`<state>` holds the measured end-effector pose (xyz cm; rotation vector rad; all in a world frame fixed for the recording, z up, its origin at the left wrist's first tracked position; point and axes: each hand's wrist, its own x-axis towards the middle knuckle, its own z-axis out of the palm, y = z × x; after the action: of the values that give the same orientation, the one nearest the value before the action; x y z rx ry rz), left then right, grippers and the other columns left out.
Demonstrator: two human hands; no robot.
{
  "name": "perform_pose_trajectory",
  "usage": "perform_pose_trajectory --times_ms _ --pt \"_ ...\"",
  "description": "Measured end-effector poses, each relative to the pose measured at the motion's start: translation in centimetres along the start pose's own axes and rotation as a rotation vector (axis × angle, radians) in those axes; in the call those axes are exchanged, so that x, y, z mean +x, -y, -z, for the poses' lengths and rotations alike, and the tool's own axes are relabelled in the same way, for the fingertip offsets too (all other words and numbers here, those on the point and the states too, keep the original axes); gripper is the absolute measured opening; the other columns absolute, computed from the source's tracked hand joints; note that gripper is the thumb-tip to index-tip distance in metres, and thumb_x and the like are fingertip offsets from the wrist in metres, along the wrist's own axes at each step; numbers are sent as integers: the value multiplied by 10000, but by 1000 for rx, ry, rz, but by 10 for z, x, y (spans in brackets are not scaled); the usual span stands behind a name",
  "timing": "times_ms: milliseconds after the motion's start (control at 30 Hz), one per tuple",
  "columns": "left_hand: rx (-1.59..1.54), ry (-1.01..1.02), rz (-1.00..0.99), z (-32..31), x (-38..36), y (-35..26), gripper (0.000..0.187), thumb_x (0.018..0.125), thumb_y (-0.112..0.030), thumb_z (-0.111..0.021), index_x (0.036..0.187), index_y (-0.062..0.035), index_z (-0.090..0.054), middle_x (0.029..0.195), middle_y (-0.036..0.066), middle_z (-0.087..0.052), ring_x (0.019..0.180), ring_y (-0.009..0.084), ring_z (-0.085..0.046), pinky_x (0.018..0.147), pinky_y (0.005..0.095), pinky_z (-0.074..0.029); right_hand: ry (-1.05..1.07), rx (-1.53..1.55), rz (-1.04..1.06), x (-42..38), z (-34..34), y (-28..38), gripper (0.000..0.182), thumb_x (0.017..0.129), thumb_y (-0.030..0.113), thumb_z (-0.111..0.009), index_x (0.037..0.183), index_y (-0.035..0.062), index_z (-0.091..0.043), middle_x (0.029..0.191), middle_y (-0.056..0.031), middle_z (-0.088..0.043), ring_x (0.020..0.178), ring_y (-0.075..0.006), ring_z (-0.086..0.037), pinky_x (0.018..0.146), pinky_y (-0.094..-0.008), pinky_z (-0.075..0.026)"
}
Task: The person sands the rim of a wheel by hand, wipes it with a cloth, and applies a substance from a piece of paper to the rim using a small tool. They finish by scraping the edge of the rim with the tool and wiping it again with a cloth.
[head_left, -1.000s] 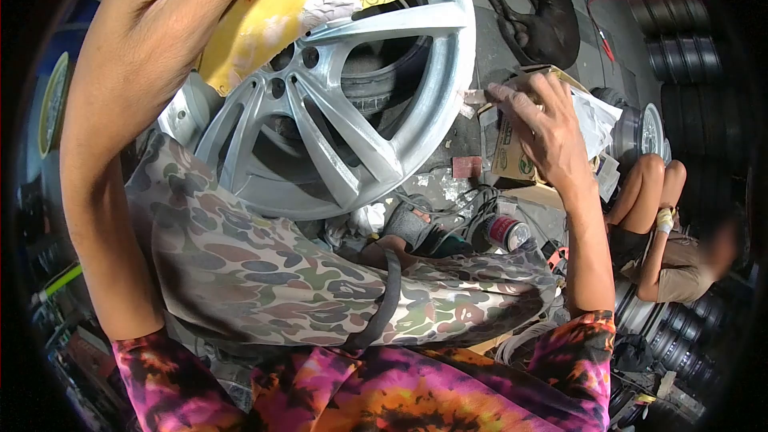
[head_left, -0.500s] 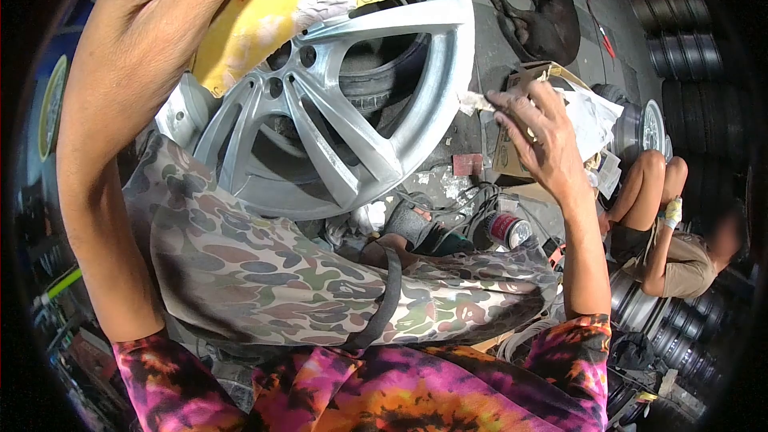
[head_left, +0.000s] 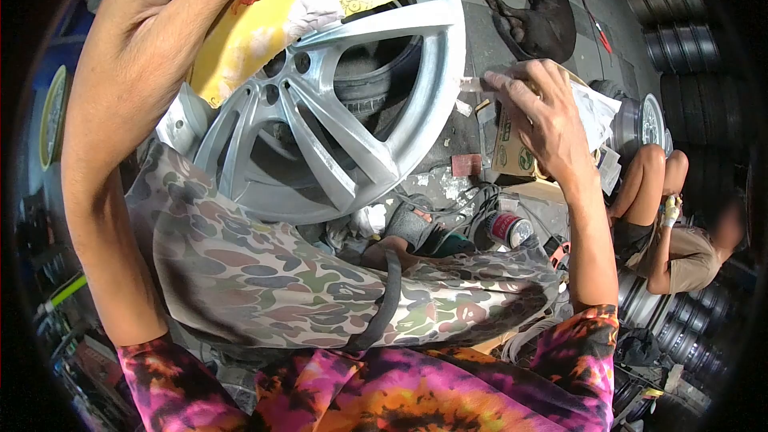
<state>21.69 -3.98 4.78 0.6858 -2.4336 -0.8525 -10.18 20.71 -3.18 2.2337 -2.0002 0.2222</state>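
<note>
- The wheel (head_left: pixel 320 112), a silver alloy rim with long spokes, stands tilted on its edge across the person's lap, its face turned toward the camera; yellow masking covers its upper left part.
- Camouflage trousers (head_left: pixel 264 272) fill the middle below the wheel, with a tie-dye shirt (head_left: pixel 384 392) at the bottom edge.
- The left hand (head_left: pixel 172 0) is raised at the top left, curled over the wheel's upper rim, fingers closed against the yellow masking.
- The right hand (head_left: pixel 544 124) sits just beside the wheel's right rim, fingers bent and pinched on a small pale scrap (head_left: pixel 472 84) that looks like tape or paper; the scrap lies close to the rim, though whether it touches is unclear.
- A cardboard box (head_left: pixel 512 152) stands under the right hand.
- A dog (head_left: pixel 536 12) lies on the floor beyond the wheel.
- Another person (head_left: pixel 672 240) sits at the right among stacked rims.
- A red-topped can (head_left: pixel 508 230) lies on the floor near the knees.
</note>
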Motion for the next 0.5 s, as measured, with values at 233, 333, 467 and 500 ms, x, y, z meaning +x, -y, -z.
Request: perform_pose_trajectory --times_ms 233,333,467,500 --pt "-5 111 59 11 8 0 388 1086 -303 -573 1206 52 -676 1050 42 -678 971 72 -601 887 215 -469 -89 -31 -24 12 -2 -15 433 841 65 -717 1269 128 -692 1067 -96 -540 987 -294 -524 853 -412 -413" --pt "110 -25 -30 -7 1 -17 349 1095 -293 -556 1098 42 -655 977 14 -626 916 61 -551 846 206 -439 -186 1 -76 6 -5 -11 380 885 88 -716 1263 105 -695 1034 -110 -561 954 -304 -553 828 -401 -437" --pt "66 58 18 -1 4 -19 327 1099 -295 -549 1008 14 -607 920 -11 -563 856 51 -485 787 207 -402 -516 520 -551 -19 -41 18 284 969 159 -699 1231 54 -723 977 -105 -635 904 -232 -630 807 -338 -500" --pt "40 82 40 -1 5 -18 326 1101 -298 -548 990 5 -595 908 -17 -551 845 49 -471 773 209 -395 -542 787 -766 -31 -66 28 319 969 207 -712 1251 57 -719 1001 -78 -655 953 -167 -623 856 -325 -494"
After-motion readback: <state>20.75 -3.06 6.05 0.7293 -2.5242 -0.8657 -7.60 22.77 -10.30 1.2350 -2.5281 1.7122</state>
